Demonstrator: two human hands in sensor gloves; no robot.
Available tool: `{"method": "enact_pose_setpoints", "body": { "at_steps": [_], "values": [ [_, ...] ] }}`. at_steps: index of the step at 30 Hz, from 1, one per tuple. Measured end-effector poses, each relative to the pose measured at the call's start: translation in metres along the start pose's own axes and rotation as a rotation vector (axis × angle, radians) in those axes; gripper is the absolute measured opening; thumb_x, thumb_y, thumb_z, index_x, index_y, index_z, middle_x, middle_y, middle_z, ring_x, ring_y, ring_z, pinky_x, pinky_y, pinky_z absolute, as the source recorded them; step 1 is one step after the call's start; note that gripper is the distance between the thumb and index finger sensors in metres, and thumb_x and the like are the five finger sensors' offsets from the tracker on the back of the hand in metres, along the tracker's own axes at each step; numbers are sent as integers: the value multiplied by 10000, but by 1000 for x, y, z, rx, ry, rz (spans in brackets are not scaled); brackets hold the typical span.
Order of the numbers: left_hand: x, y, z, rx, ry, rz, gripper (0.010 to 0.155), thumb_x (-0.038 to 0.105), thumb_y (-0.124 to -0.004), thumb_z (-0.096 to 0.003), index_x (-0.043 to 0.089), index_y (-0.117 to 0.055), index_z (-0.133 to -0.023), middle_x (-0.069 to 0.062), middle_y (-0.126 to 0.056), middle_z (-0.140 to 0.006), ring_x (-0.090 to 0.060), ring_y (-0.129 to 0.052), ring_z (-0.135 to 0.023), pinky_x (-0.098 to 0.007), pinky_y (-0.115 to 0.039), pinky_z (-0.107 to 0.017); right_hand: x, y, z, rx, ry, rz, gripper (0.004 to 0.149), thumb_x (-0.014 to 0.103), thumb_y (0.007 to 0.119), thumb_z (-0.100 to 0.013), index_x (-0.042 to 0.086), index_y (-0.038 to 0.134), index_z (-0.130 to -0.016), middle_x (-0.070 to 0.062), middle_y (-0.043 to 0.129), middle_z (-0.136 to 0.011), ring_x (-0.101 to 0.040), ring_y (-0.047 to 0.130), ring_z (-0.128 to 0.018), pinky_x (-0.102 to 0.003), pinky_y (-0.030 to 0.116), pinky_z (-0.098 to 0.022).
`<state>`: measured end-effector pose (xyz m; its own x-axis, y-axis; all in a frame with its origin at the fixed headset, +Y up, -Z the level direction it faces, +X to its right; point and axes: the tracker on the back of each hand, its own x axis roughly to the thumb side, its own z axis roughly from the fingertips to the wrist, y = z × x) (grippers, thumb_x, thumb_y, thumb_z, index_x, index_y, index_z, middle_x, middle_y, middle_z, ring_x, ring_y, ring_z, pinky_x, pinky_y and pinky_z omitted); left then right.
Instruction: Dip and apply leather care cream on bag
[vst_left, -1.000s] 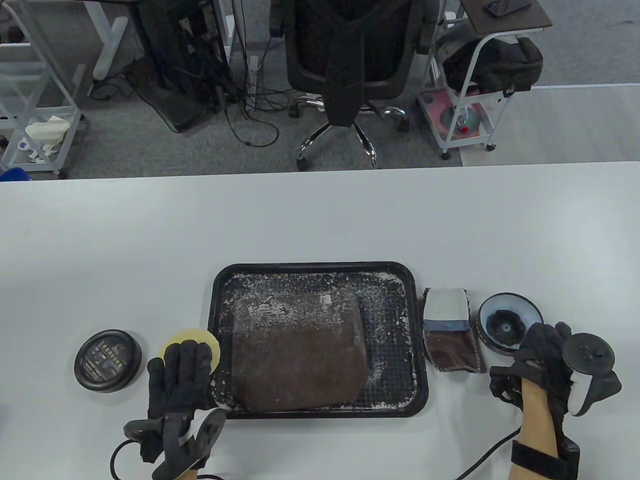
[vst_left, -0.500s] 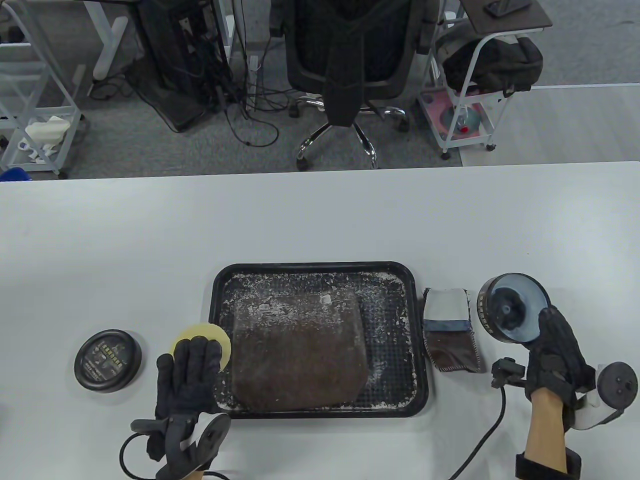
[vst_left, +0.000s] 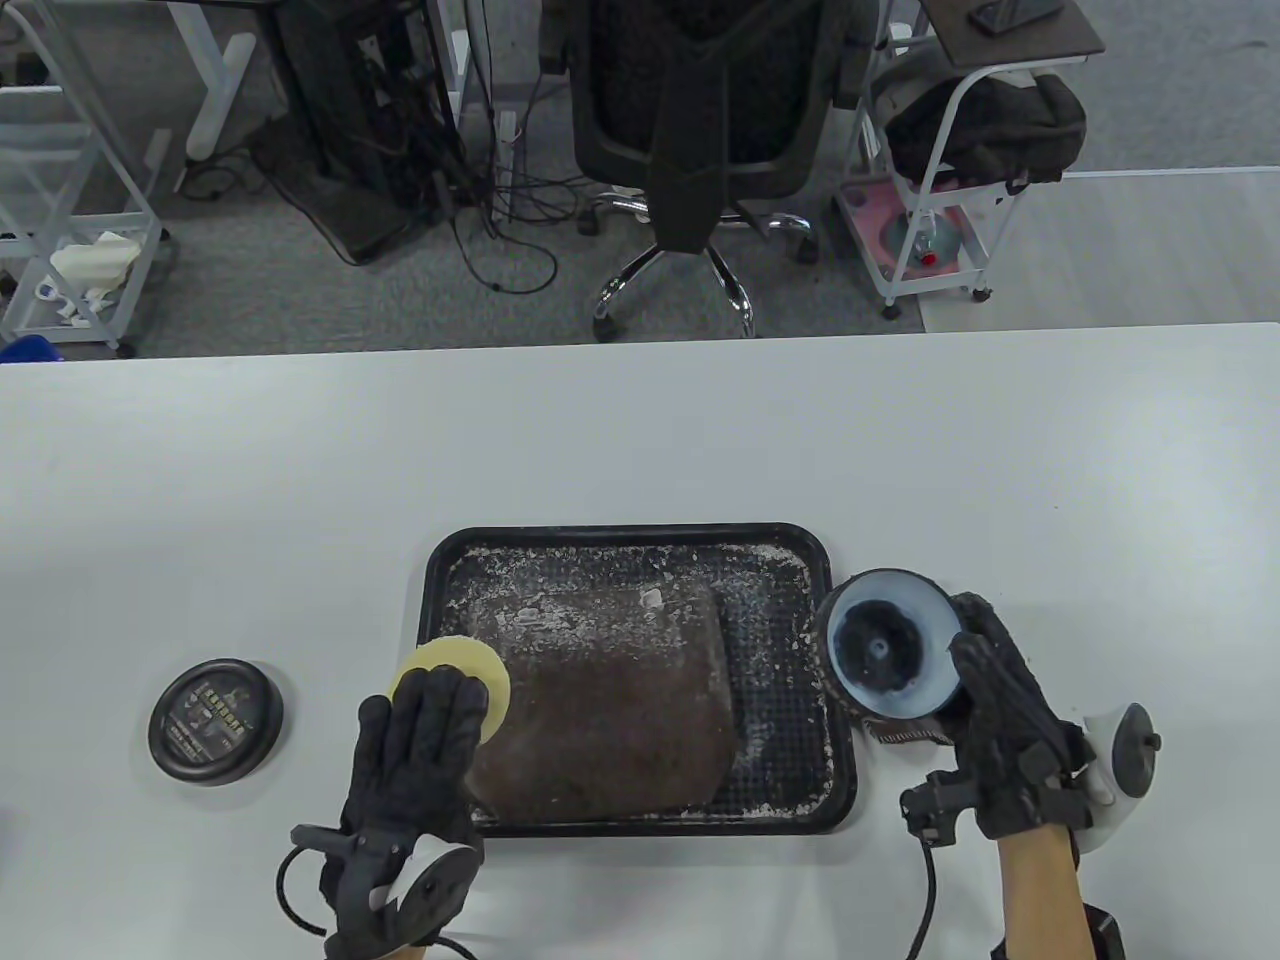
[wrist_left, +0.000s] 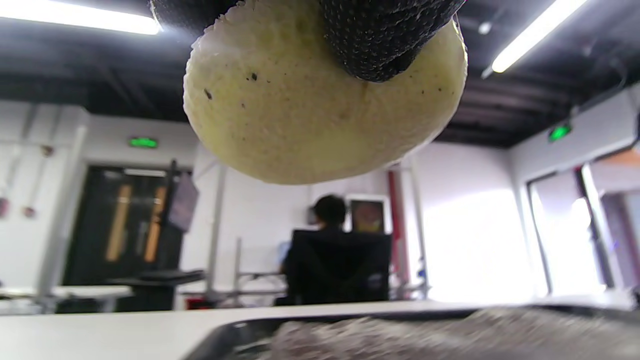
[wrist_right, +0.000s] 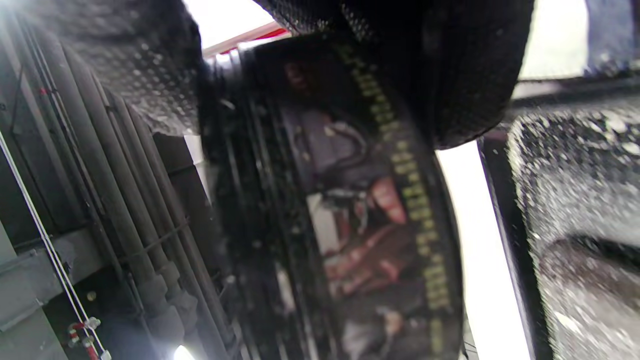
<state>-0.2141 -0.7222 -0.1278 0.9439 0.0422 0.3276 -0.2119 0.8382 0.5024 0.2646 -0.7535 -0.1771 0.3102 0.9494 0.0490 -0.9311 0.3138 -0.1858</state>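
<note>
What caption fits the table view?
Left hand holds sponge over bag in tray; right hand holds open tin.

The white table (vst_left: 640, 440) carries a black rectangular tray (vst_left: 842, 790) near its front edge, centred. A round black lid (vst_left: 215, 720), printed face up, lies on the tabletop well to the left of the tray. A brown stitched pouch (vst_left: 900, 735) lies on the tabletop just right of the tray, mostly hidden. A black cable (vst_left: 925, 900) trails across the front edge at right.
</note>
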Motion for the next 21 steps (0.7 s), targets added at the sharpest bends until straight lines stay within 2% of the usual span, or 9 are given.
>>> {"method": "enact_pose_setpoints", "body": {
  "at_steps": [2,7,11,16,21],
  "values": [
    [6,1,-3,20,-32,39,532,225,-777,-452,287,-776,-981,-58,-800,-1040,-332,-866,-942,-522,-638,-718,-3,9,2,-1,4,48,856,479,912,-535,15,485,-1113,-307,790,-938,-370,1013,-689,-485,902,-480],
    [28,3,-12,79,-129,97,535,228,-776,-456,288,-767,-988,-57,-797,-1044,-328,-864,-945,-519,-638,-720,-6,38,10,-22,-56,304,865,505,924,-513,9,526,-1100,-295,831,-882,-347,1044,-633,-460,929,-435],
    [48,-1,-21,100,-203,146,536,230,-772,-468,291,-750,-1000,-57,-769,-1060,-328,-834,-965,-519,-626,-726,-15,63,15,-21,-90,401,852,494,922,-517,9,533,-1100,-298,829,-881,-358,1042,-629,-469,924,-434],
    [77,-6,-35,96,-312,144,532,239,-767,-474,302,-744,-1002,-50,-759,-1067,-320,-824,-975,-514,-621,-732,-25,83,16,15,-88,472,839,490,920,-520,9,545,-1097,-300,837,-875,-364,1045,-623,-474,924,-431],
    [104,-15,-47,79,-418,173,533,262,-770,-483,301,-724,-1013,-47,-760,-1067,-314,-830,-974,-514,-620,-735,-31,93,20,44,-90,467,835,489,913,-526,7,541,-1097,-301,833,-877,-365,1041,-625,-475,922,-431]
  ]
}}
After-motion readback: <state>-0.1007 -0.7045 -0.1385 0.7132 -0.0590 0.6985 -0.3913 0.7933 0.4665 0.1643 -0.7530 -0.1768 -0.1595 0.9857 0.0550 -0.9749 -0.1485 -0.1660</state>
